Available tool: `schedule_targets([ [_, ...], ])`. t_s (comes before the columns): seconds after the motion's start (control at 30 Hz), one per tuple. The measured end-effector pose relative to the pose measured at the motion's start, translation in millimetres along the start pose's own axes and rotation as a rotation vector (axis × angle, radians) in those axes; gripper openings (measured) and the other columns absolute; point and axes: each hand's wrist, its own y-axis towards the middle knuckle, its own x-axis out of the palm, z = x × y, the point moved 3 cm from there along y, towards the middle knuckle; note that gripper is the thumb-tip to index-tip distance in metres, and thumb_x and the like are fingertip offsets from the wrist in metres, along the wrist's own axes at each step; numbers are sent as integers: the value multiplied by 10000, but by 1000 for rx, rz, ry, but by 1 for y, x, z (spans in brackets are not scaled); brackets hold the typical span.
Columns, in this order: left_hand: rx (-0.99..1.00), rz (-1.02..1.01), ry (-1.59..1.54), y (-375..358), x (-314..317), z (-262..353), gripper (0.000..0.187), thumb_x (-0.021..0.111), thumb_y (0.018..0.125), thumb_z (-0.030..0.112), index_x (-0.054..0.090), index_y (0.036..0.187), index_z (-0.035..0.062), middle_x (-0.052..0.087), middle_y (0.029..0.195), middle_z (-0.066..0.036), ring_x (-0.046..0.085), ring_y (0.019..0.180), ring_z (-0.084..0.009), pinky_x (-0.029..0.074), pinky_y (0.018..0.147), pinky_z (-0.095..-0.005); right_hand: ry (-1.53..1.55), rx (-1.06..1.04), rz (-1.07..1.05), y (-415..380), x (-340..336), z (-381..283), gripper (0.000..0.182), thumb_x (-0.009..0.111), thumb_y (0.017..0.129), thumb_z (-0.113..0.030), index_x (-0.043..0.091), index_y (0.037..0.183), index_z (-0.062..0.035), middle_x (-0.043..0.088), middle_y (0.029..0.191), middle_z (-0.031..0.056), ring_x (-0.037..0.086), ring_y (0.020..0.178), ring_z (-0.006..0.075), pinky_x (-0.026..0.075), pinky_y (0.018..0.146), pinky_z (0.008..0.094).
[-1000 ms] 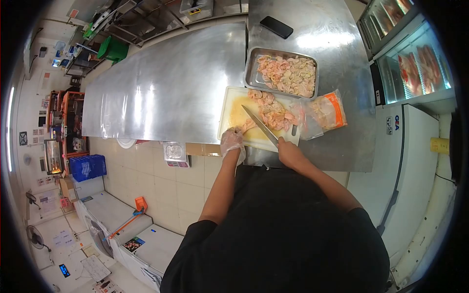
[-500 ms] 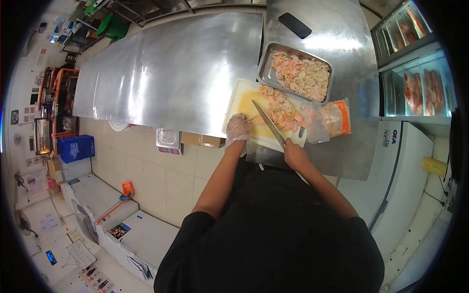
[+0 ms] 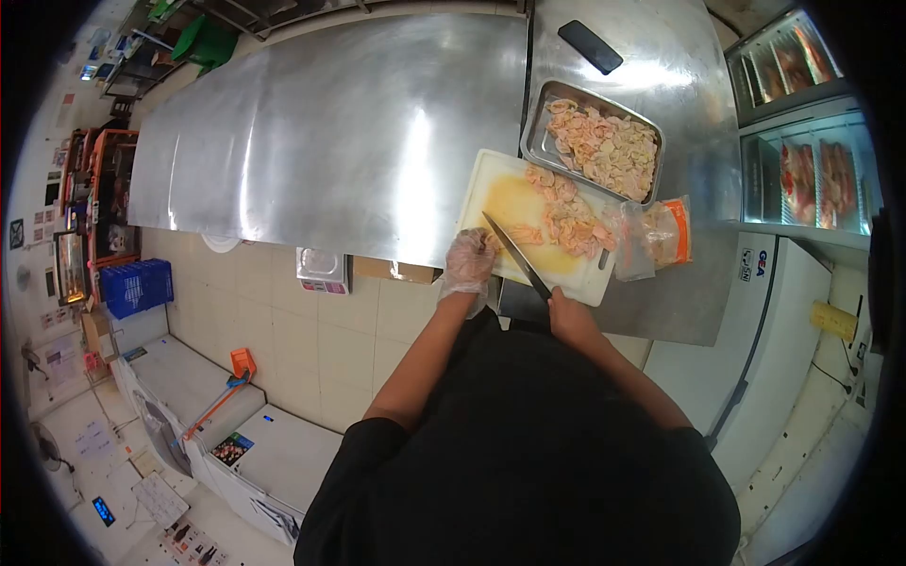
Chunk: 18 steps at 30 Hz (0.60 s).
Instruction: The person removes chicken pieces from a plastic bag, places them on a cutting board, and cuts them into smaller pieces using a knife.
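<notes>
My left hand point(image 3: 467, 261), in a clear plastic glove, is at the near left edge of a white cutting board point(image 3: 483, 179). Its fingers are curled and closed on a bit of raw chicken skin at the end of a strip point(image 3: 525, 235). A long kitchen knife point(image 3: 518, 257) slants over the board, its tip close to the gloved fingers. My bare right hand point(image 3: 572, 317) grips the handle, which is mostly hidden. Beyond the blade, a heap of pale pink chicken skin point(image 3: 576, 226) lies on the board.
A metal tray point(image 3: 531, 141) of cut pieces stands behind the board. An orange-and-clear plastic bag point(image 3: 668, 233) lies to its right, and a black phone point(image 3: 591, 47) farther back. Steel tables point(image 3: 311, 123) carry these things. A glass-door fridge point(image 3: 807, 174) stands at the right.
The whole view has shifted, so the board and tray appear farther right. My left hand has drawn slightly back toward the board's edge. The knife is still in my right hand.
</notes>
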Motion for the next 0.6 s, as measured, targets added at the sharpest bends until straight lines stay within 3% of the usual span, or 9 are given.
schedule_targets([
  [0.17,170,-51,-135,6,13,-6,116,654,822,149,667,902,65,636,863,-159,636,772,-342,515,671,-438,-75,156,-69,2,12,-7,221,371,1002,-205,408,1060,5,638,795,279,626,789,476,470,722,581],
  [0.3,293,-26,-168,10,2,1,81,659,777,59,664,858,53,626,804,-163,624,723,-361,513,631,-436,-74,81,99,35,10,-40,213,429,924,-109,458,1077,35,642,830,279,635,805,458,496,716,543],
  [0.37,311,-70,-148,9,6,-5,76,644,811,98,650,877,61,621,843,-158,621,764,-365,508,659,-447,-132,-74,279,71,12,-57,225,436,885,-66,482,1075,46,640,813,277,643,793,446,507,708,527],
  [0.43,339,-105,-126,9,7,-9,85,628,844,137,636,895,69,616,882,-154,617,806,-368,504,687,-457,-100,2,247,100,-1,-83,212,427,888,-50,486,1066,47,633,784,274,643,764,438,507,694,526],
  [0.5,313,-263,-46,13,12,-16,87,631,849,141,642,893,66,614,869,-155,612,821,-360,503,698,-448,-103,-17,265,117,-6,-94,179,430,903,-63,472,1040,44,627,768,282,641,761,446,506,671,527],
  [0.53,319,-247,-54,17,9,-20,87,631,849,141,642,893,66,614,869,-155,612,821,-360,503,698,-448,-102,-44,280,122,-11,-96,153,433,919,-77,458,1013,41,621,752,290,639,757,453,505,647,527],
  [0.6,471,-286,-189,20,3,-22,80,661,807,137,664,846,68,618,841,-151,612,814,-355,503,696,-434,-103,-89,311,119,-13,-87,153,440,925,-84,456,1015,39,617,740,290,635,741,457,500,641,532],
])
